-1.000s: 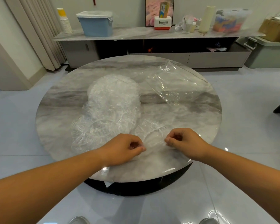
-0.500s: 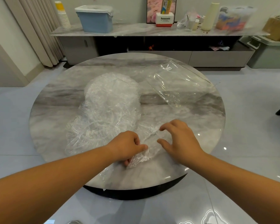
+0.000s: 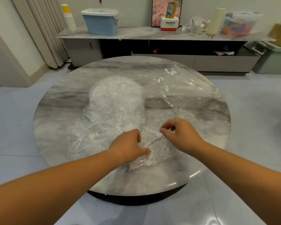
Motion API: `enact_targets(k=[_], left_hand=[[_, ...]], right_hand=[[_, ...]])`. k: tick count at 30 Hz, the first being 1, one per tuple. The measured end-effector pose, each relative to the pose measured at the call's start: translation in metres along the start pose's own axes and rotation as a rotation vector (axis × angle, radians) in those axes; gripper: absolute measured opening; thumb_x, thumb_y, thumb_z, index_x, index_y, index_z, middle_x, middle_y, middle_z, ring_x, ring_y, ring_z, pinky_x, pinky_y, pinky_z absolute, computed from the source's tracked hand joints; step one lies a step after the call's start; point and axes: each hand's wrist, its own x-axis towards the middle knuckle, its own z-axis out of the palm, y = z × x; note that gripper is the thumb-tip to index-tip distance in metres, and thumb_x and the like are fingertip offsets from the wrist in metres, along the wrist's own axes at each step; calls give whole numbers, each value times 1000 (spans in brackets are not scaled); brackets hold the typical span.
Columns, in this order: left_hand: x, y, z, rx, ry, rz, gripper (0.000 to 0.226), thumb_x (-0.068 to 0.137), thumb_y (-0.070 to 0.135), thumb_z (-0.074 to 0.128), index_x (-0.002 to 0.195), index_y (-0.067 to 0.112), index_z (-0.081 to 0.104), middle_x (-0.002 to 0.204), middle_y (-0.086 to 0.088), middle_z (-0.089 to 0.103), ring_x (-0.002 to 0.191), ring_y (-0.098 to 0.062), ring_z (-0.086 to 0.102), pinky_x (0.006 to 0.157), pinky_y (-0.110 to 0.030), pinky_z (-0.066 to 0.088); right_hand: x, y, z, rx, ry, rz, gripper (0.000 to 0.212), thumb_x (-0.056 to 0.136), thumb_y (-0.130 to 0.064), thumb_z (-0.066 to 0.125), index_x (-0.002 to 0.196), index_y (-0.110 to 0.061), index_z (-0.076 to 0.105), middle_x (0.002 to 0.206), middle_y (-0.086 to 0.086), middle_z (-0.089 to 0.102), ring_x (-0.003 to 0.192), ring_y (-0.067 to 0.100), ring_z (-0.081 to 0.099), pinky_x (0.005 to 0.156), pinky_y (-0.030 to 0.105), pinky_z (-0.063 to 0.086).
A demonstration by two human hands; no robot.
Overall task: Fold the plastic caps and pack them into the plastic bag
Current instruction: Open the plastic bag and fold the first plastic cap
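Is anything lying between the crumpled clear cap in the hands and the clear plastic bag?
Nothing visible. Only grey marble table separates the crumpled clear plastic cap from the transparent plastic bag; the cap pile lies left.

Bare L hand (image 3: pixel 128 147), R hand (image 3: pixel 182 136), forearms (image 3: pixel 58 184).

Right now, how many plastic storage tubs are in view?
3: a blue tub at the left of the sideboard, a clear tub at its right, a pale green tub on the floor far right. More may be hidden.
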Motion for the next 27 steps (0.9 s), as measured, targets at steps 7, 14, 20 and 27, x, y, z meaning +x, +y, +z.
enact_targets(k=[7, 14, 20, 27], left_hand=[[4, -1, 4, -24, -15, -22, 66, 70, 59, 82, 110, 25, 42, 87, 7, 58, 75, -10, 57, 63, -27, 44], [6, -5, 1, -85, -17, -19, 75, 70, 58, 84, 117, 24, 36, 85, 8, 54, 74, -10, 55, 61, -26, 41], [2, -6, -2, -89, -14, 54, 77, 70, 60, 82, 128, 31, 41, 77, 11, 53, 70, -9, 55, 65, -28, 47], [-5, -11, -16, -140, -79, 135, 62, 73, 52, 84, 123, 35, 52, 82, 4, 60, 66, -7, 54, 62, -20, 45]], right_hand=[[37, 6, 18, 84, -130, 206, 42, 86, -50, 74, 119, -25, 68, 104, -7, 68, 102, 16, 65, 103, 44, 47], [31, 1, -1, 518, -231, 263, 17, 83, -13, 83, 97, -14, 73, 76, -2, 60, 60, 5, 56, 54, 19, 44], [10, -4, -11, 529, -221, 78, 14, 81, -5, 83, 83, -16, 73, 86, 2, 71, 76, 10, 64, 73, 24, 54], [-26, 1, -3, 73, -246, -255, 18, 84, -18, 80, 88, -33, 70, 92, -15, 65, 90, 0, 58, 82, 14, 46]])
